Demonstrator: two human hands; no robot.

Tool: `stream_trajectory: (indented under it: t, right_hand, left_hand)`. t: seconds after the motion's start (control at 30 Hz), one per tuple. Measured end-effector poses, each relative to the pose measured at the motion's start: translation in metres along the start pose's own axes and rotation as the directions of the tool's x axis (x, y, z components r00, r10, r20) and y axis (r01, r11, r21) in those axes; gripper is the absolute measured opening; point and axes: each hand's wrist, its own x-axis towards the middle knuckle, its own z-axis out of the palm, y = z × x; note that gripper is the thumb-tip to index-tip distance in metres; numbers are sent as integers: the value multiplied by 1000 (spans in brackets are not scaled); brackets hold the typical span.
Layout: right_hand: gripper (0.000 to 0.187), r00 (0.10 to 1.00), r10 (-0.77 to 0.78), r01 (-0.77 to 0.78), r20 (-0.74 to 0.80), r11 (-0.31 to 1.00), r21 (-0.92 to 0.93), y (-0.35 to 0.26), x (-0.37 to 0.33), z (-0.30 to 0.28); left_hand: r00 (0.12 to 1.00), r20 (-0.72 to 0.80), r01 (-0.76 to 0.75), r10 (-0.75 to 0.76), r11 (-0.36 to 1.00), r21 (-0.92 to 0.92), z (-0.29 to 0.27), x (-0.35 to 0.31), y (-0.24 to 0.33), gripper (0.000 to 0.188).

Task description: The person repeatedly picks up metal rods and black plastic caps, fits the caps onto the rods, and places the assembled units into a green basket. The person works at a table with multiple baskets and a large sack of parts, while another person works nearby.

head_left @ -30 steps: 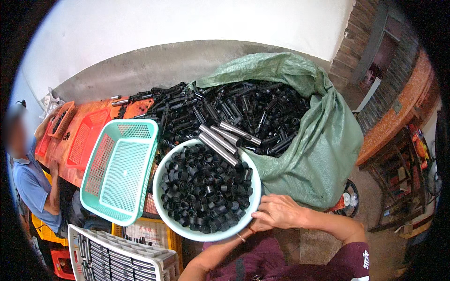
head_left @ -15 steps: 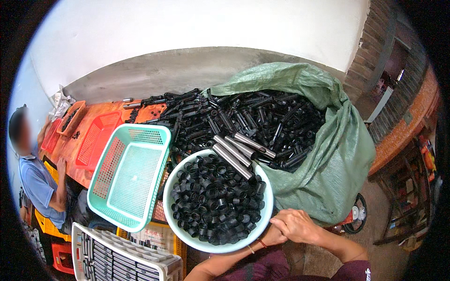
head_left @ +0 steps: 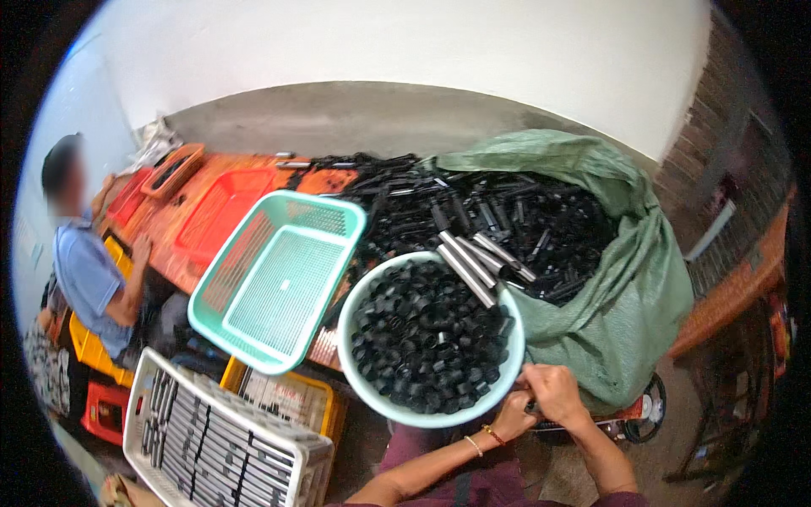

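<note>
My left hand (head_left: 512, 417) and my right hand (head_left: 553, 394) meet beside the lower right rim of a pale blue-green basin (head_left: 349, 372). Both are closed, with a small dark piece just showing between them, too hidden to name. Short black plastic rings or caps (head_left: 422, 338) fill the basin. Three shiny metal tubes (head_left: 466, 275) lie across its far right rim, reaching onto a heap of black tubular parts (head_left: 507, 203). A green woven sack (head_left: 629, 313), rolled open, surrounds the heap on the right.
Left of the basin sits an empty mint-green basket (head_left: 279, 296); a red tray (head_left: 224, 215) lies beyond. A grey-white crate (head_left: 308, 465) of metal tubes stands lower left, by a yellow crate (head_left: 334, 414). A person in blue (head_left: 89, 262) sits at the table's far left.
The view has swung, so the basin, baskets and crate appear farther right. My hands stay together beside the basin, and my right hand has turned over the left. The picture is blurrier.
</note>
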Motion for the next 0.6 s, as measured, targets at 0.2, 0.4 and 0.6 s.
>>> stream_trajectory:
  t: [0.2,0.4,0.6]
  right_hand:
    - [63,924,337,-99,-182,668,738,8,-28,8]
    - [48,911,367,-127,-189,685,718,14,-54,22]
    - [30,895,373,-140,-243,755,641,20,-71,34]
  left_hand:
    - [861,404,273,-307,952,142,-57,-11,94,24]
    - [876,291,462,-386,846,-268,-186,-4,173,34]
    - [859,-482,372,-173,858,354,-320,40,182,28]
